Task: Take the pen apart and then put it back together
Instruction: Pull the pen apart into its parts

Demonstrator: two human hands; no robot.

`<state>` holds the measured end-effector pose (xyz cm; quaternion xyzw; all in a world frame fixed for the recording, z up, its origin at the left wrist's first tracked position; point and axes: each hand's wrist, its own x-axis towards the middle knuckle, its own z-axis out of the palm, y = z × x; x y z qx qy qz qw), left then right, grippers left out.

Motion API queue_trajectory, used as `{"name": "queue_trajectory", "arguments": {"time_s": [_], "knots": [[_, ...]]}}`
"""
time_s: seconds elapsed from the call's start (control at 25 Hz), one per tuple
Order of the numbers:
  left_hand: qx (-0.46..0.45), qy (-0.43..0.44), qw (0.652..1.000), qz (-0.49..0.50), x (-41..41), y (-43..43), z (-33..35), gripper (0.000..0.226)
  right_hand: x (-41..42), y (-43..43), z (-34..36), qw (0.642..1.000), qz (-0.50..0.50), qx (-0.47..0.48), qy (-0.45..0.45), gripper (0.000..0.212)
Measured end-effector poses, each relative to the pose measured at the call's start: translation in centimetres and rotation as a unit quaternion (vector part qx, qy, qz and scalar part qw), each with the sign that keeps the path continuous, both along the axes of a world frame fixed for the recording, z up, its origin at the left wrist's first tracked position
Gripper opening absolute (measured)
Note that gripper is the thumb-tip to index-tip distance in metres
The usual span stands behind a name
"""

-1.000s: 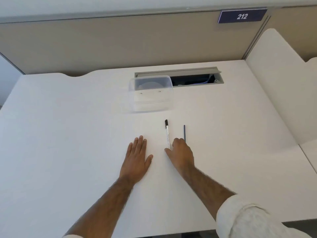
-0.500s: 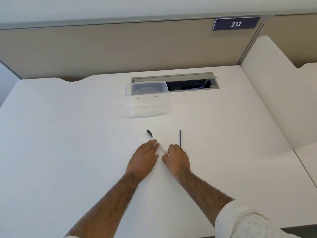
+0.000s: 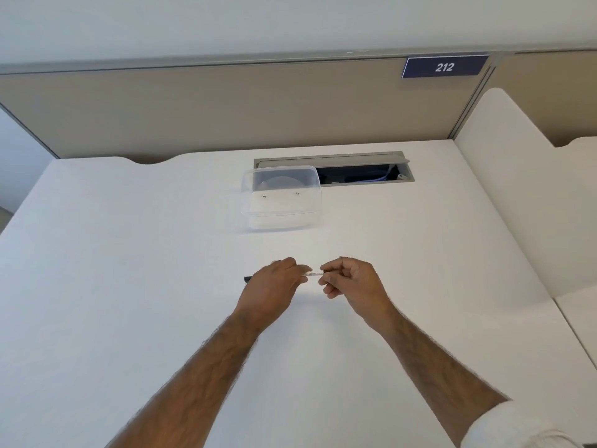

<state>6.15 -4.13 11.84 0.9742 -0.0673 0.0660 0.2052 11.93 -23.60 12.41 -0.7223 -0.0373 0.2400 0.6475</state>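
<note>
Between the hands: pen (image 3: pixel 311 273), slim white barrel, held roughly level just above the desk (image 3: pixel 129 286); only a short stretch of barrel shows.
Black end (image 3: pixel 248 279): sticks out past the left hand, pointing left (cap or tip, too small to tell).
Left hand (image 3: pixel 271 284): back of hand to the camera, fingers curled over the barrel and closed on it, fingertips close together.
Right hand (image 3: pixel 352 279): thumb and forefinger pinch the barrel's other end; the other fingers are curled loosely beneath and hold nothing.
Weight: judged very light; a fingertip pinch carries it.
Stiffness: barrel looks like rigid plastic that will not flex under a pull along its length; any thin inner parts are likely bendy.
Surface: smooth and round, so apt to slip or roll; it wants a firm pinch, and loose pieces may wander on the flat desk.
Fragility: low for the barrel, higher for small end pieces.
Where to hold: one hand mid-barrel as anchor, the other right at the end piece, pulling or twisting in line with the barrel.
Box (image 3: pixel 281 202): clear plastic, well beyond the hands, just in front of the hatch (image 3: pixel 355 173).
</note>
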Motion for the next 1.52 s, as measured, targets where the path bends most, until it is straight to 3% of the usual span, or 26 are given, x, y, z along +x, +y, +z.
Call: {"name": "queue_trajectory", "arguments": {"time_s": [0.32, 0.52, 0.76, 0.96, 1.2, 1.36, 1.52], "knots": [[-0.05, 0.096, 0.994, 0.016, 1.0, 0.3, 2.1, 0.027, 0.6, 0.7, 0.9, 0.998, -0.017, 0.061, 0.019, 0.011], [-0.056, 0.145, 0.988, 0.025, 1.5, 0.6, 2.8, 0.029, 1.0, 1.0, 0.6, 0.998, 0.008, -0.021, -0.052, 0.011], [-0.017, 0.12, 0.992, 0.035, 1.9, -0.1, 3.5, 0.026, 1.0, 0.9, 0.1, 0.997, -0.004, -0.04, -0.072, 0.012], [-0.053, 0.166, 0.985, 0.011, 2.7, 0.1, 3.9, 0.03, 1.1, 0.8, 0.0, 0.996, -0.007, -0.038, -0.079, 0.014], [-0.041, 0.128, 0.99, 0.035, 2.9, -0.6, 4.0, 0.022, 1.1, 0.6, -0.1, 0.996, -0.013, -0.039, -0.078, 0.015], [-0.049, 0.171, 0.983, 0.044, 3.0, -0.2, 3.5, 0.027, 1.1, 0.8, -0.2, 0.993, 0.002, -0.061, -0.1, 0.02], [0.0, 0.118, 0.993, 0.032, 2.9, -0.3, 4.0, 0.019, 0.7, 0.9, -0.4, 0.993, 0.005, -0.063, -0.097, 0.02]]}}
